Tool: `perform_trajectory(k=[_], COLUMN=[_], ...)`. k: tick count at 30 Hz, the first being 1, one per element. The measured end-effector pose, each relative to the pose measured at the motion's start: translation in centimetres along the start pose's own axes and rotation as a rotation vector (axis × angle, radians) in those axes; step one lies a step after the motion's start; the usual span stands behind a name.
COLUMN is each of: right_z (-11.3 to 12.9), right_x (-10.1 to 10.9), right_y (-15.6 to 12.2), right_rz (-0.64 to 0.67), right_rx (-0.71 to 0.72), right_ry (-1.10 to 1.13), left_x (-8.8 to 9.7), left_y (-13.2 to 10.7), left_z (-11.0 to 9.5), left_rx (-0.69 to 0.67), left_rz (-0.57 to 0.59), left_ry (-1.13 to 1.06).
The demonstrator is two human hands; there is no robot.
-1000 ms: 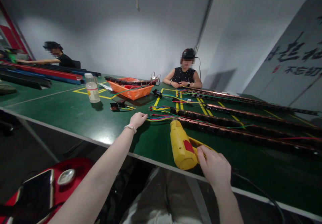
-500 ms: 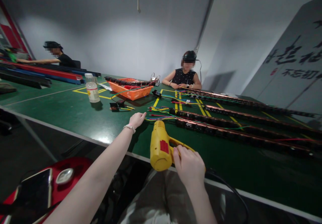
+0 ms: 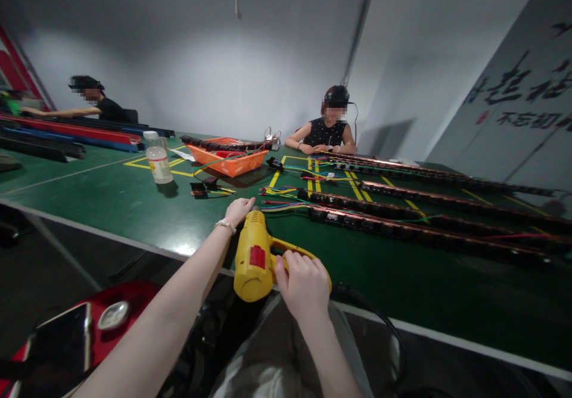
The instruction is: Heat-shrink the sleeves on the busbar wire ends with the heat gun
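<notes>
Moved left since the earlier frame: one yellow heat gun, gripped by its handle in the right hand, over the near edge of the surface, nozzle beside the left hand (cannot tell whether closed on anything). Looks stiff, fairly light; best take the handle, not the likely hot nozzle. Beyond: one orange basket, one bottle.

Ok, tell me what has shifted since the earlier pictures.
The right hand has swept the yellow heat gun leftward along the colored wires, until its tip appears beside the left hand. The right hand's grip holds; the left hand, bottle and orange basket stay put.
</notes>
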State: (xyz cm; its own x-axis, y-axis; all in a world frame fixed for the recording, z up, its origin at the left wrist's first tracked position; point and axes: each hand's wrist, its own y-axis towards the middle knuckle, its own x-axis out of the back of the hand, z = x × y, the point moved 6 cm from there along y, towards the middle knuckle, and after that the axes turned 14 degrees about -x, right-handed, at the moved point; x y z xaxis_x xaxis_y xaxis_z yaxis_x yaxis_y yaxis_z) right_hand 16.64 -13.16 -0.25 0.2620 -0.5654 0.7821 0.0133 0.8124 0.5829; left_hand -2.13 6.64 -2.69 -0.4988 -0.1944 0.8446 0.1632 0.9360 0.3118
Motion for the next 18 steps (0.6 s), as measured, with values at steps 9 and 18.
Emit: perform_trajectory(k=[9,18], right_z=[0.0,-2.4], right_x=[0.1,0.6], right_y=[-0.2,0.3], right_rz=[-0.004,-0.017], right_rx=[0.001,0.027], right_ry=[0.011,0.070], left_x=[-0.2,0.4], left_y=[0.1,-0.7], left_z=[0.7,0.2], left_rx=[0.039,0.112], left_rz=[0.002,-0.022], left_ry=[0.000,0.045])
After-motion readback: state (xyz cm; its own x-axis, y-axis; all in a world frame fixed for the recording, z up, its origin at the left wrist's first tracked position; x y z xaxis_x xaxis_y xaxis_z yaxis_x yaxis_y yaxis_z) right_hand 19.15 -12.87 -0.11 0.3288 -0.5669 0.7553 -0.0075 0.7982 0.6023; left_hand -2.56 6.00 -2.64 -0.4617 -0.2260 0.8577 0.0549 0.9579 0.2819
